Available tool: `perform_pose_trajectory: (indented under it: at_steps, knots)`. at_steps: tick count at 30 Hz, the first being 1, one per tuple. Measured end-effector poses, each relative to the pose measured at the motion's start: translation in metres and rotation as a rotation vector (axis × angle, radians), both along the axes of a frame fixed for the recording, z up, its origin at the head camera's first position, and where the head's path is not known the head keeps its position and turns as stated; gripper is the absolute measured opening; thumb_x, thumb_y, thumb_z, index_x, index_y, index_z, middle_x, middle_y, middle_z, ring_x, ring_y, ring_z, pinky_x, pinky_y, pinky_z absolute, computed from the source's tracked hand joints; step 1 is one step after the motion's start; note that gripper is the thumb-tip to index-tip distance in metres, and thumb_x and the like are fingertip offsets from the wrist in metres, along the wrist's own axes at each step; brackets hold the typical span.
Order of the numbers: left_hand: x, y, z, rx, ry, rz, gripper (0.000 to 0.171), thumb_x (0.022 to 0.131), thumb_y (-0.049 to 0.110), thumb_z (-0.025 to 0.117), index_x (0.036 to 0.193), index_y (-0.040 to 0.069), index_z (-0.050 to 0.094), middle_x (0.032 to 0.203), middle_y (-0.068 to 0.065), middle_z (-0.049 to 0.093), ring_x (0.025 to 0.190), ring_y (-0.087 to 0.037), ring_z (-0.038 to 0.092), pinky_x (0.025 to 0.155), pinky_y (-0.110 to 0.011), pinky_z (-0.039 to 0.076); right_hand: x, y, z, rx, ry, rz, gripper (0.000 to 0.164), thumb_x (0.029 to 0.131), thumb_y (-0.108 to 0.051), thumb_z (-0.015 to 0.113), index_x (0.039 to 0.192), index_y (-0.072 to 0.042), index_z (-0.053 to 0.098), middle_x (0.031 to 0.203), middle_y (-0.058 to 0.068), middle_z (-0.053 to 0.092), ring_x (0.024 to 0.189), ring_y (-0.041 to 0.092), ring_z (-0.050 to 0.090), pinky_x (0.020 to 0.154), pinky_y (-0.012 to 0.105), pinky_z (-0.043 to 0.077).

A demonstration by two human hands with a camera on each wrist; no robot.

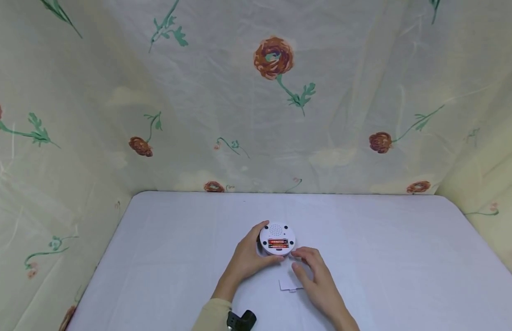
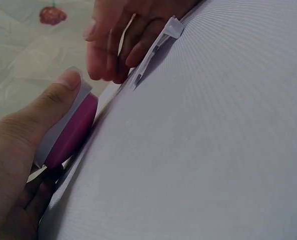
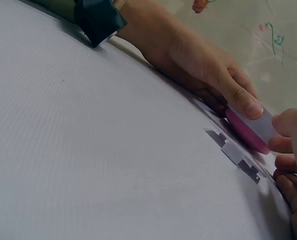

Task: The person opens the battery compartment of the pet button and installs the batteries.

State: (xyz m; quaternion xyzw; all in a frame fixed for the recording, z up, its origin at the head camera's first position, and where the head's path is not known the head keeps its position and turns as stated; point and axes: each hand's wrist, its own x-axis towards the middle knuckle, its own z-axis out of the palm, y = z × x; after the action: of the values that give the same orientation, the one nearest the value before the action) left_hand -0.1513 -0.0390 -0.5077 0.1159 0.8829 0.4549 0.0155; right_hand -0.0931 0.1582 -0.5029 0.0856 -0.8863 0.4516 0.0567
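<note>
A round white device [image 1: 275, 230] with a magenta side [image 2: 73, 132] lies back up on the table, slightly tilted. Its back has a patch of speaker holes, small black feet and an uncovered battery compartment with two red batteries [image 1: 278, 243] side by side. My left hand [image 1: 243, 261] grips the device by its rim, thumb at the near edge and fingers on the far left. My right hand [image 1: 318, 280] hovers by the device's lower right edge, fingers loosely bent, thumb apart, nothing visible between them; contact is unclear. Below it lies a thin white battery cover [image 1: 288, 284] with a small tab.
A white cloth covers the table [image 1: 177, 239]. Flower-printed curtains [image 1: 322, 151] hang behind it and at both sides. On the left wrist sits a black strapped camera [image 1: 241, 320].
</note>
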Motion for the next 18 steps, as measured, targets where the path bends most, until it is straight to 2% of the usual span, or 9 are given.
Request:
perform_pose_trajectory:
  at_steps: [3,5,10,18]
  knots:
    - [0.000,0.000,0.001,0.001,-0.009,0.004,0.098,0.065,0.057,0.079,0.146,0.028,0.032,0.148,0.000,0.042,0.136,-0.024,0.041,0.108,-0.047,0.038,0.003,0.000,0.000,0.057,0.019,0.029,0.017,0.089,-0.027,0.066,0.105,-0.022,0.066,0.125,0.001,0.056,0.124,0.022,0.049,0.105,0.048,0.040]
    - [0.000,0.000,0.001,0.003,-0.013,0.005,0.098,0.065,0.056,0.079,0.146,0.028,0.032,0.148,-0.001,0.042,0.135,-0.024,0.041,0.108,-0.048,0.038,0.005,0.001,0.001,0.100,0.024,0.058,0.017,0.086,-0.030,0.068,0.102,-0.024,0.066,0.125,0.000,0.056,0.127,0.023,0.046,0.106,0.049,0.037]
    - [-0.001,0.001,0.001,0.000,-0.007,0.005,0.098,0.065,0.056,0.079,0.146,0.027,0.032,0.148,-0.001,0.042,0.135,-0.024,0.042,0.108,-0.048,0.038,0.007,0.007,0.006,0.157,0.030,0.162,0.030,0.080,-0.032,0.074,0.108,-0.022,0.068,0.128,-0.001,0.051,0.134,0.024,0.040,0.108,0.044,0.034]
    - [0.000,0.002,0.001,-0.002,-0.017,0.010,0.098,0.065,0.056,0.079,0.146,0.028,0.032,0.147,-0.002,0.043,0.135,-0.025,0.042,0.107,-0.049,0.038,0.007,0.018,0.010,0.206,0.032,0.262,0.034,0.079,-0.036,0.074,0.110,-0.025,0.068,0.128,-0.005,0.054,0.137,0.024,0.036,0.106,0.050,0.036]
